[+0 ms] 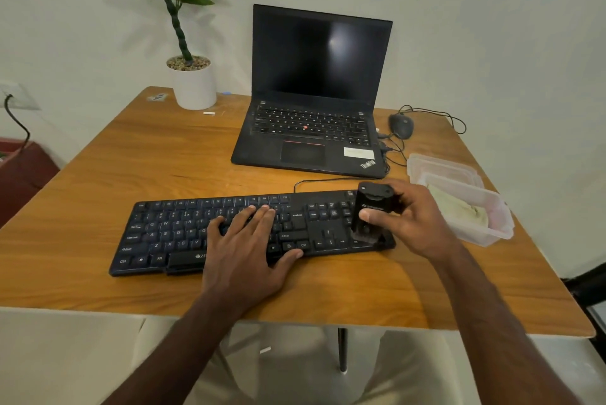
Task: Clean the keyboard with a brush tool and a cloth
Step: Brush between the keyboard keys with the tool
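A black wired keyboard [170, 234] lies across the middle of the wooden table [131, 158]. My left hand [249, 247] rests flat on its middle keys, fingers spread, holding nothing. My right hand [410, 221] grips a black brush tool [369, 214] upright, its bristle end down on the number pad at the keyboard's right end. A pale cloth [459, 208] lies in a clear plastic container [485, 234] just right of my right hand.
An open black laptop [314, 93] stands behind the keyboard. A wired mouse [400, 125] and cables lie at the back right. A potted plant in a white pot [193, 83] stands at the back left. The table's front edge is close below my forearms.
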The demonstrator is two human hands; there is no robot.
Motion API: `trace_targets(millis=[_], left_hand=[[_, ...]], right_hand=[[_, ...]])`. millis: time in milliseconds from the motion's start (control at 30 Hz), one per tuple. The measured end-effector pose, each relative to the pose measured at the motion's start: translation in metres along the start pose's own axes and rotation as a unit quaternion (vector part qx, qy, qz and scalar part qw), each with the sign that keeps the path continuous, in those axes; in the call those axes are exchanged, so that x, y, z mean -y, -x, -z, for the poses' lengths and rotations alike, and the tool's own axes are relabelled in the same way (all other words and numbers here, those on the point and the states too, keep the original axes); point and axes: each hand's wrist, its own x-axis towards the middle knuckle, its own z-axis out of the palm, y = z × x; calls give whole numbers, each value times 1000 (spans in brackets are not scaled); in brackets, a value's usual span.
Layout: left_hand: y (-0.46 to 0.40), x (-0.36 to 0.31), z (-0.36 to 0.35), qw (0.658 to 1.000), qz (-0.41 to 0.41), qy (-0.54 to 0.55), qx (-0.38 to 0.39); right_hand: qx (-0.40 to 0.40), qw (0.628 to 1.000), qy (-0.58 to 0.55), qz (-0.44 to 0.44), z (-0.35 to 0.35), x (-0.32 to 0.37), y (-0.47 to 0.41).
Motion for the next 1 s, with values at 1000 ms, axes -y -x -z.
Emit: trace_targets(millis=[1000], left_hand=[[-1, 0, 2, 1000, 4, 3, 1]], right_hand=[[-131, 990, -15, -52, 8, -4, 43]])
